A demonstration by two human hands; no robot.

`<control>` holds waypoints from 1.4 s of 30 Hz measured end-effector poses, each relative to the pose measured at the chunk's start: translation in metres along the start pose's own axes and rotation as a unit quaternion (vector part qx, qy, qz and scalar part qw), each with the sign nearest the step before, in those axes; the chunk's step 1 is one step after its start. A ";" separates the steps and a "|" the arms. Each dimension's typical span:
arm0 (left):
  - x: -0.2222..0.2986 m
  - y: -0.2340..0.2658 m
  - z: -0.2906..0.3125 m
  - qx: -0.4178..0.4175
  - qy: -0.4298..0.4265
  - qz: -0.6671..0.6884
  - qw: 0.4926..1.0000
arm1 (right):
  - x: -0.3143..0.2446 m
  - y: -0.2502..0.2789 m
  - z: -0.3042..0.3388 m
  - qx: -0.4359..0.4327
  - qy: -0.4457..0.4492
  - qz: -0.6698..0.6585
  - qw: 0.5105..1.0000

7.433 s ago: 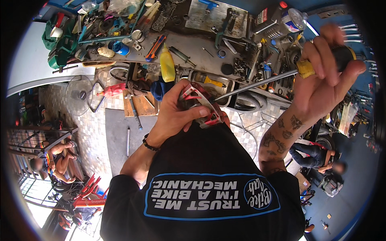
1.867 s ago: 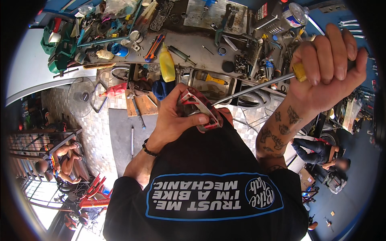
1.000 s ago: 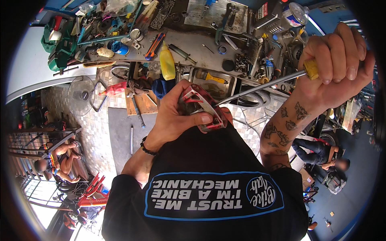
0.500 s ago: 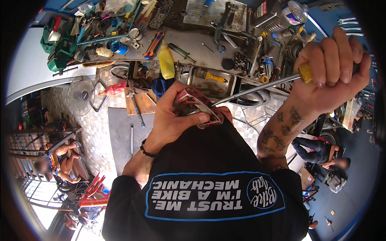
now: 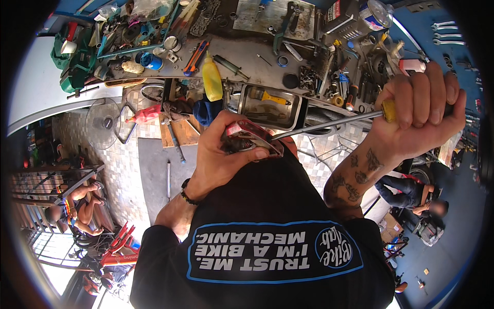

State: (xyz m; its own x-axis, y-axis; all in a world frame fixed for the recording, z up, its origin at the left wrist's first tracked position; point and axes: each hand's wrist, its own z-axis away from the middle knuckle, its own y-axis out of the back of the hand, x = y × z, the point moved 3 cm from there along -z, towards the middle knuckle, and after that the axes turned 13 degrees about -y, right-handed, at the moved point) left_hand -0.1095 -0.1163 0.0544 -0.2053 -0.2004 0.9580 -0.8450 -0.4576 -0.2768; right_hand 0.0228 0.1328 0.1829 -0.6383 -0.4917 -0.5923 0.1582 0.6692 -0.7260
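Head view: holds a red-and-silver metal part [image 5: 242, 127] in the left hand [image 5: 215, 154], in front of a black shirt [image 5: 262, 201], with the thumb over its near edge and the rest of the hand closed around its left side. Grips a long screwdriver [image 5: 334, 123] in the right hand [image 5: 418, 109], with fingers bent tightly around a handle mostly hidden except for its yellow front end. Slants the steel shaft down and leftward from that fist to the right side of the metal part, tip at its edge. Cannot tell the exact point of contact there. Wears a dark beaded bracelet [image 5: 187, 193] on the left wrist. Faces a cluttered workbench [image 5: 262, 72] beyond both hands. Has a metal tray [image 5: 252, 117] just past the metal part, with a yellow-handled tool [image 5: 275, 99] in it, plus a yellow squeeze bottle [image 5: 211, 81] at the bench's front edge and a dark blue cloth [image 5: 207, 111] near the left hand. Has a fan [image 5: 105, 123] well off to the left.
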 end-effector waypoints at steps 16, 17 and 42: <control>-0.013 0.030 -0.014 -0.019 0.064 -0.076 0.995 | -0.028 -0.036 0.004 -0.094 0.082 0.003 0.992; -0.019 0.036 -0.022 -0.010 0.047 -0.073 0.996 | -0.029 -0.049 0.003 -0.099 0.086 0.083 0.988; -0.292 0.073 -0.438 -0.006 0.036 -0.674 0.738 | -0.048 0.195 0.128 0.062 -0.125 0.905 0.401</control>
State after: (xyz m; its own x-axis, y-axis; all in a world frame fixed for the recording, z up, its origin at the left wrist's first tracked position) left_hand -0.3271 0.2882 -0.2124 0.8005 0.4762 0.3639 -0.3091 -0.1920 0.9314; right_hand 0.1809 0.2155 0.0252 0.7009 0.6868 -0.1927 0.2383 0.0291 0.9707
